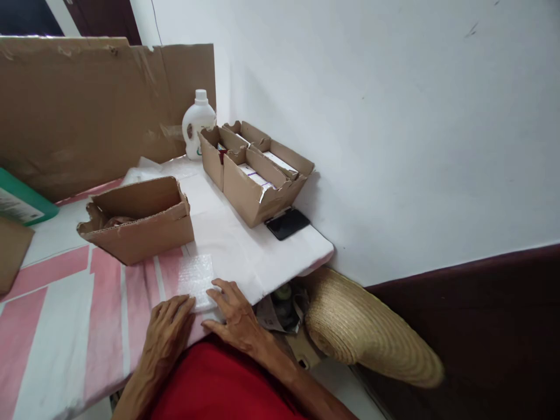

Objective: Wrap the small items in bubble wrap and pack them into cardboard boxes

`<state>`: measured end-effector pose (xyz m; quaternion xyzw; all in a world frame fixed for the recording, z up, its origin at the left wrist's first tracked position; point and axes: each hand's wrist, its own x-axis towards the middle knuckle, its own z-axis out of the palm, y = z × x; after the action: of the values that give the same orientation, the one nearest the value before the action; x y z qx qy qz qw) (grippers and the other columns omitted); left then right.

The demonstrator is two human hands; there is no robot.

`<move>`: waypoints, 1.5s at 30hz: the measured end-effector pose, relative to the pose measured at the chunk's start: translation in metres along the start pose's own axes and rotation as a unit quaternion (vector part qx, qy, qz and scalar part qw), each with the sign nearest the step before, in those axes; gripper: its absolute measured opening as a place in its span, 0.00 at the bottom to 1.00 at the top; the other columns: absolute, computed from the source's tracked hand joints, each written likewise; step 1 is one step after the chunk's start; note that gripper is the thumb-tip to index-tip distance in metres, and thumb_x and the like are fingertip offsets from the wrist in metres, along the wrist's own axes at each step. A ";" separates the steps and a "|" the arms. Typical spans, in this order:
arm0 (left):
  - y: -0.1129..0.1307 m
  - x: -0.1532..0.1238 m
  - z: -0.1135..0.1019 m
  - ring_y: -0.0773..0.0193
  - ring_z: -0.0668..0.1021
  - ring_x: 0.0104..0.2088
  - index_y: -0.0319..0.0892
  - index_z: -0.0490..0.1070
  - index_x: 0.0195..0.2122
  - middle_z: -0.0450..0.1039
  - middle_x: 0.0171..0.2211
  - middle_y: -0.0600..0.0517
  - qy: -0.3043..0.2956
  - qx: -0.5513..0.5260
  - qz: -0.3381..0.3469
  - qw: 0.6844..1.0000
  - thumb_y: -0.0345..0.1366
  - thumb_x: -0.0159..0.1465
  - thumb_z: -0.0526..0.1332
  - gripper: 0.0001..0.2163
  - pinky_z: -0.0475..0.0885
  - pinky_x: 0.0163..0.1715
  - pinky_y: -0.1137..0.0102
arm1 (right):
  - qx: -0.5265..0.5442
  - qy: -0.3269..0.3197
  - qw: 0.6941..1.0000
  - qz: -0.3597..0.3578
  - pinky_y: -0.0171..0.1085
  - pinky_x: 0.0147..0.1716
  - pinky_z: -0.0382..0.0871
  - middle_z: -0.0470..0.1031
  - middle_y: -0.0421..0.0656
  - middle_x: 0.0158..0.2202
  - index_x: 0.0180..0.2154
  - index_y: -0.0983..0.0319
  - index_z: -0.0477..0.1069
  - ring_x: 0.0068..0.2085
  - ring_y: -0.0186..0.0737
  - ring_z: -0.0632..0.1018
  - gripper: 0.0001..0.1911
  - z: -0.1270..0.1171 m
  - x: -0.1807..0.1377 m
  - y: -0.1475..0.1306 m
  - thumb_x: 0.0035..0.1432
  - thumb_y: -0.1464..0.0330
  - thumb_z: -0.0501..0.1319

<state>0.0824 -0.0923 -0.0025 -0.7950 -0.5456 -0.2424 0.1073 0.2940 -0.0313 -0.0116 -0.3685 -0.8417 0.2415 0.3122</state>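
Observation:
A small clear sheet of bubble wrap (196,275) lies flat near the front edge of the cloth-covered table. My left hand (168,329) rests palm down at its near left corner, fingers stretched out and close together. At the sheet's right side, my right hand (236,312) has its fingers spread, with the tips touching or just over the wrap's edge. Neither hand grips anything that I can see. Just beyond the wrap stands an open cardboard box (144,236), slightly to the left, with something partly hidden inside.
Several joined cardboard bins (251,195) holding white packets stand by the wall, a black phone (287,224) beside them. Behind are a white jug (199,125) and a large cardboard panel (87,111). A green container (26,198) is far left. A straw hat (367,326) sits below the table's right edge.

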 end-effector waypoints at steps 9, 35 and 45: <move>-0.017 0.030 -0.015 0.63 0.81 0.38 0.44 0.72 0.52 0.80 0.39 0.51 0.005 -0.120 -0.069 0.990 0.35 0.70 0.58 0.11 0.74 0.40 0.68 | 0.075 0.027 0.997 -0.010 0.40 0.43 0.70 0.76 0.43 0.35 0.36 0.60 0.72 0.39 0.43 0.75 0.04 -0.014 0.029 0.011 0.65 0.72 0.61; -0.011 0.019 0.047 0.45 0.66 0.67 0.38 0.56 0.70 0.62 0.68 0.37 -0.083 0.036 -0.069 0.993 0.36 0.67 0.55 0.30 0.64 0.62 0.52 | -0.084 -0.140 0.985 -0.056 0.54 0.72 0.47 0.53 0.56 0.73 0.72 0.69 0.48 0.74 0.50 0.52 0.40 0.017 0.052 0.027 0.71 0.51 0.52; -0.028 0.058 0.000 0.57 0.80 0.51 0.44 0.69 0.60 0.78 0.53 0.44 -0.004 0.002 -0.009 1.000 0.34 0.69 0.54 0.18 0.77 0.48 0.62 | -0.076 0.002 0.990 -0.121 0.47 0.38 0.77 0.81 0.42 0.36 0.38 0.51 0.77 0.40 0.49 0.80 0.08 -0.017 0.074 0.018 0.59 0.70 0.62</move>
<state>0.0737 -0.0347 0.0238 -0.7909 -0.5537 -0.2388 0.1045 0.2749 0.0395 0.0144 -0.2875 -0.8952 0.1364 0.3119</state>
